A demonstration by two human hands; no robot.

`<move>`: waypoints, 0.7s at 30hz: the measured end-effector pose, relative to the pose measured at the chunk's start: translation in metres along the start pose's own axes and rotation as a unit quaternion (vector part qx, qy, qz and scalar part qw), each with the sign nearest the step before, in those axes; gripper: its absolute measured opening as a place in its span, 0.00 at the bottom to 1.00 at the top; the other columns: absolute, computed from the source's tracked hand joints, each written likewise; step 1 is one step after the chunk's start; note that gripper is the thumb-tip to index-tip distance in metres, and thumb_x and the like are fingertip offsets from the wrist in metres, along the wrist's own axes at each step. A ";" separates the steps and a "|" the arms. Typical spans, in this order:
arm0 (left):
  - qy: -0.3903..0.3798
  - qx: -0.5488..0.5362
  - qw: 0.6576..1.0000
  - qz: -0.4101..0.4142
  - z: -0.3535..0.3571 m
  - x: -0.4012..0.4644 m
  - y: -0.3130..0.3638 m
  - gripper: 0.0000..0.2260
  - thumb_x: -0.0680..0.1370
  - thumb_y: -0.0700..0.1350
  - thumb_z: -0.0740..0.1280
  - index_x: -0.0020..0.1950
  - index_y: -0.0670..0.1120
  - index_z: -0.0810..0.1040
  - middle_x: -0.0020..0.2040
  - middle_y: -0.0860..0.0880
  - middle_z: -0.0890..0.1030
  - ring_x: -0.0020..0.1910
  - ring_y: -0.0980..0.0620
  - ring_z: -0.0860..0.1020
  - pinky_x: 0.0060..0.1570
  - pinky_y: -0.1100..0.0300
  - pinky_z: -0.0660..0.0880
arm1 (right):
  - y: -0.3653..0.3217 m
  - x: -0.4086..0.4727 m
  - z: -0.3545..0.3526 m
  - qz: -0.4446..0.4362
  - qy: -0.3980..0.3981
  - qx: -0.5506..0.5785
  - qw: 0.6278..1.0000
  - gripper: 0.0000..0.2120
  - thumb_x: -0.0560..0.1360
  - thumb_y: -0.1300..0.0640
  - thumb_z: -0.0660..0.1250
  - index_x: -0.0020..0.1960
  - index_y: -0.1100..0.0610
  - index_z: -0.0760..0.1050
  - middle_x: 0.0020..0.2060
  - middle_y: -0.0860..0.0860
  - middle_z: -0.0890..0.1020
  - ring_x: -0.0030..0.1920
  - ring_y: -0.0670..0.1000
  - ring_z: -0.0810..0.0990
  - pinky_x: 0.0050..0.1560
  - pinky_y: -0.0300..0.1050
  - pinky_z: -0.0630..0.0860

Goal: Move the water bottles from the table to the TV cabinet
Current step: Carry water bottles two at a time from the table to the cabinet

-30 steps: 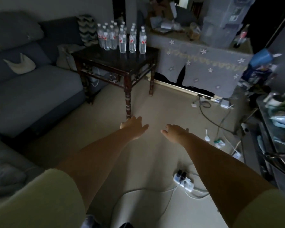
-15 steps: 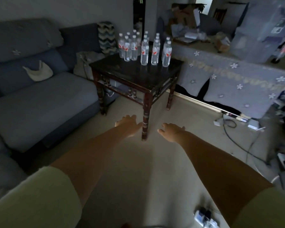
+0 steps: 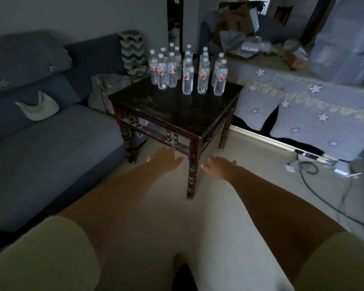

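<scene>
Left hand (image 3: 166, 161), right hand (image 3: 218, 167): fingers relaxed, apart, holding nothing. Water bottles (image 3: 187, 72): upright cluster, well beyond both hands, on dark table (image 3: 177, 110).

Short yellow-green sleeves (image 3: 40, 255), bare forearms

Clear red-labelled water bottles (image 3: 187, 78) upright, clustered on far part of dark wooden table (image 3: 177, 111)

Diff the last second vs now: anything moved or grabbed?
The person walked toward the table, which now looks larger and more central. Nothing grabbed or released: left hand and right hand stay open, outstretched, empty. The water bottles stand unmoved on the far side of the tabletop.
</scene>
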State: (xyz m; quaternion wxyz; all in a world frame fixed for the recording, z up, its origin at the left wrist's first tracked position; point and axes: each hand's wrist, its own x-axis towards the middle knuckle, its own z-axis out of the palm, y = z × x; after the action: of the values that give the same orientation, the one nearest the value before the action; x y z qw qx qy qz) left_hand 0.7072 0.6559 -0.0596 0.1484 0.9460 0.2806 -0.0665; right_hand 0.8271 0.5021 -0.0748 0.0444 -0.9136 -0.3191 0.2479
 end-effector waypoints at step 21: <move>-0.050 -0.023 0.998 0.028 -0.077 0.355 -0.005 0.26 0.80 0.61 0.55 0.72 0.46 0.64 0.67 0.41 0.69 0.64 0.40 0.70 0.62 0.43 0.71 | 0.015 0.303 -0.153 0.054 0.014 -0.007 0.998 0.29 0.82 0.40 0.48 0.77 0.53 0.55 0.75 0.57 0.62 0.74 0.61 0.61 0.72 0.68 0.49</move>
State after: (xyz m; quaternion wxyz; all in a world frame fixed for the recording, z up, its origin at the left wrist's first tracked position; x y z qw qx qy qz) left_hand 1.0035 0.8653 -0.0619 0.1853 0.9454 0.2476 -0.1029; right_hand 1.1133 0.6850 -0.0736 0.0286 -0.9332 -0.2703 0.2352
